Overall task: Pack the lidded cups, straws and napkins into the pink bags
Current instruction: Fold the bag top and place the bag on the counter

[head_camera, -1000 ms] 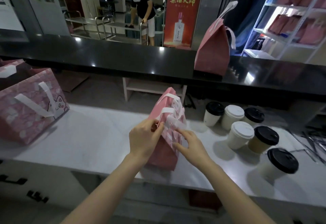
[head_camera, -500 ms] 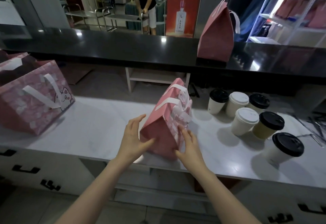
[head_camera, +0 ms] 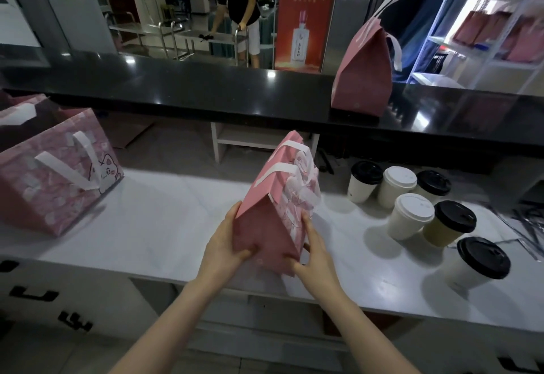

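A narrow pink bag (head_camera: pixel 265 223) with white ribbon handles stands on the white counter (head_camera: pixel 164 226), its top folded shut. My left hand (head_camera: pixel 225 244) grips its lower left side and my right hand (head_camera: pixel 313 248) grips its lower right side. Several lidded cups stand to the right: a black-lidded one (head_camera: pixel 365 180), a white-lidded one (head_camera: pixel 412 214), and a large black-lidded one (head_camera: pixel 478 261) nearest me. Thin straws (head_camera: pixel 527 226) lie at the far right edge. I cannot see what is inside the bag.
A larger pink cat-print bag (head_camera: pixel 56 173) sits at the left of the counter. Another pink bag (head_camera: pixel 365 70) stands on the raised black bar top (head_camera: pixel 206 90). Shelves with more pink bags (head_camera: pixel 500 26) are at the back right. A person stands by a metal trolley beyond.
My hands have slid from the bag's top and handles down to its lower sides, and now hold the bag near its base.
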A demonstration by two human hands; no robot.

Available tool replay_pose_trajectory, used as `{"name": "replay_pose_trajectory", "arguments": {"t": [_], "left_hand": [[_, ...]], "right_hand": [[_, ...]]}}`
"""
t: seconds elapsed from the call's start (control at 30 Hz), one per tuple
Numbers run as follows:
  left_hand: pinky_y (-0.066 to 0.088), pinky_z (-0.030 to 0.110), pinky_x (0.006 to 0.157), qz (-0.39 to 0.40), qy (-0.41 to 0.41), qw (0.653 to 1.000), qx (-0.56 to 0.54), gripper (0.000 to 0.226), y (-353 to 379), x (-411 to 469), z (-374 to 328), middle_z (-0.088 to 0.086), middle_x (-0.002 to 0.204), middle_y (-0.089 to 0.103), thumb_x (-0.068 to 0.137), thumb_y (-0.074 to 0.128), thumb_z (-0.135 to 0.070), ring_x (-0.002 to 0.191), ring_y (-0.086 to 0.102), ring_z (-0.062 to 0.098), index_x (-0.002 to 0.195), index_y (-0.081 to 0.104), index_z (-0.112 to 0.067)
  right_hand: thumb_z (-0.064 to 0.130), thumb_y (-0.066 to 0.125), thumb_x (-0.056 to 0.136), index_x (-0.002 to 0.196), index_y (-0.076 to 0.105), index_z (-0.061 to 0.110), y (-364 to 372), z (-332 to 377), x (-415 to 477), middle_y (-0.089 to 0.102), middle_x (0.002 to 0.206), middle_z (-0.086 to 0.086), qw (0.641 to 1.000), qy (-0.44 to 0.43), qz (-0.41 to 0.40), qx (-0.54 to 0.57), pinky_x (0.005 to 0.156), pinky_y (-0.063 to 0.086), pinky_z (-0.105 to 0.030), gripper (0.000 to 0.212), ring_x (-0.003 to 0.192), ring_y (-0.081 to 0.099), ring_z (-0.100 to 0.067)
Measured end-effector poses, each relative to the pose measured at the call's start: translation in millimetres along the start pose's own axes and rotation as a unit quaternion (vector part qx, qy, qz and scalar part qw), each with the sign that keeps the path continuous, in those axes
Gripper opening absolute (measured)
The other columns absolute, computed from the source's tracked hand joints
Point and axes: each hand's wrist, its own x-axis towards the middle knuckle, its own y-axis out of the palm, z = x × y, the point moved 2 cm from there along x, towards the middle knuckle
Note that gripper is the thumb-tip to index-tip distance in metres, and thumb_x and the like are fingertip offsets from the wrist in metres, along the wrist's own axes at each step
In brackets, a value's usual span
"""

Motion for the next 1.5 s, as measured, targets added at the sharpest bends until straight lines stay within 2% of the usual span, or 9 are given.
{"name": "replay_pose_trajectory", "arguments": {"t": [0.2, 0.33, 0.43, 0.57, 0.93, 1.13, 1.3, 1.43, 1.5], "left_hand": [[0.055, 0.037, 0.085, -0.068, 0.047, 0.996, 0.022, 0.095, -28.3, 1.2, -45.3, -0.018, 0.128, 0.057, 0.067, 0.077, -0.053, 0.108, 0.06, 0.008, 0.143, 0.021, -0.053], [0.054, 0.031, 0.078, -0.12, 0.1, 0.987, 0.031, 0.092, -48.8, 19.3, -81.7, -0.013, 0.125, 0.059, 0.07, 0.071, -0.061, 0.102, 0.062, 0.012, 0.145, 0.019, -0.05], [0.052, 0.027, 0.078, -0.143, 0.129, 0.981, 0.028, 0.092, -59.6, 46.3, -104.9, -0.012, 0.126, 0.058, 0.071, 0.075, -0.058, 0.103, 0.061, 0.012, 0.145, 0.021, -0.048], [0.054, 0.04, 0.087, -0.146, 0.137, 0.979, 0.025, 0.095, -63.3, 100.8, -122.0, -0.006, 0.127, 0.059, 0.072, 0.08, -0.044, 0.108, 0.061, 0.017, 0.145, 0.02, -0.047], [0.051, 0.044, 0.094, -0.08, 0.132, 0.987, 0.042, 0.101, -37.3, 281.0, -111.5, -0.001, 0.129, 0.06, 0.075, 0.081, -0.023, 0.114, 0.059, 0.02, 0.149, 0.014, -0.041], [0.052, 0.042, 0.091, -0.065, 0.119, 0.988, 0.079, 0.103, -9.9, 342.0, -80.3, 0.0, 0.131, 0.057, 0.077, 0.079, -0.026, 0.116, 0.058, 0.02, 0.15, 0.007, -0.041], [0.053, 0.041, 0.092, -0.079, 0.146, 0.984, 0.071, 0.102, 8.4, 379.4, -69.4, -0.005, 0.15, 0.035, 0.08, 0.076, -0.024, 0.126, 0.05, 0.018, 0.15, 0.005, -0.04], [0.054, 0.043, 0.088, -0.08, 0.143, 0.984, 0.076, 0.101, 22.6, 408.0, -68.0, -0.004, 0.15, 0.035, 0.081, 0.075, -0.019, 0.125, 0.051, 0.021, 0.15, 0.003, -0.039], [0.054, 0.045, 0.086, -0.079, 0.138, 0.984, 0.081, 0.101, 27.3, 419.2, -65.5, -0.004, 0.149, 0.036, 0.081, 0.074, -0.019, 0.124, 0.052, 0.022, 0.15, 0.004, -0.038]], "right_hand": [[0.026, 0.075, 0.082, 0.144, 0.01, 0.058, -19.3, 49.8, 7.2, 0.038, 0.146, 0.012, 0.996, -0.073, -0.01, 0.044, 0.094, 0.053, -0.047, 0.095, 0.126, 0.047, -0.013], [0.021, 0.074, 0.083, 0.146, 0.011, 0.055, -37.8, 93.6, 27.8, 0.041, 0.144, 0.01, 0.991, -0.131, -0.016, 0.035, 0.098, 0.051, -0.041, 0.095, 0.125, 0.05, -0.014], [0.015, 0.073, 0.084, 0.147, 0.011, 0.051, -53.3, 124.3, 53.6, 0.043, 0.142, 0.005, 0.987, -0.158, -0.023, 0.008, 0.104, 0.045, -0.04, 0.096, 0.127, 0.047, -0.016], [0.013, 0.072, 0.085, 0.151, 0.011, 0.041, -71.0, 153.2, 100.5, 0.039, 0.145, -0.002, 0.984, -0.17, -0.036, -0.034, 0.109, 0.037, -0.037, 0.094, 0.132, 0.04, -0.019], [0.013, 0.069, 0.087, 0.154, 0.008, 0.03, -96.3, 156.8, 265.2, 0.039, 0.146, -0.004, 0.991, -0.099, -0.069, -0.049, 0.109, 0.039, -0.042, 0.092, 0.133, 0.041, -0.02], [0.01, 0.065, 0.088, 0.153, 0.008, 0.033, -92.6, 133.9, 327.0, 0.039, 0.143, -0.002, 0.99, -0.063, -0.095, -0.084, 0.1, 0.034, -0.022, 0.089, 0.127, 0.039, -0.01], [0.005, 0.059, 0.087, 0.152, 0.02, 0.032, -90.7, 121.3, 366.1, 0.039, 0.145, -0.002, 0.976, -0.059, -0.184, -0.102, 0.097, 0.031, -0.019, 0.08, 0.126, 0.04, -0.01], [0.001, 0.057, 0.086, 0.15, 0.024, 0.034, -88.3, 113.7, 390.6, 0.043, 0.143, -0.002, 0.963, -0.06, -0.232, -0.12, 0.093, 0.026, -0.01, 0.079, 0.113, 0.036, 0.001], [0.0, 0.057, 0.087, 0.15, 0.023, 0.036, -88.3, 111.1, 401.6, 0.041, 0.146, -0.002, 0.958, -0.058, -0.247, -0.135, 0.094, 0.023, -0.011, 0.08, 0.116, 0.034, 0.002]]}}
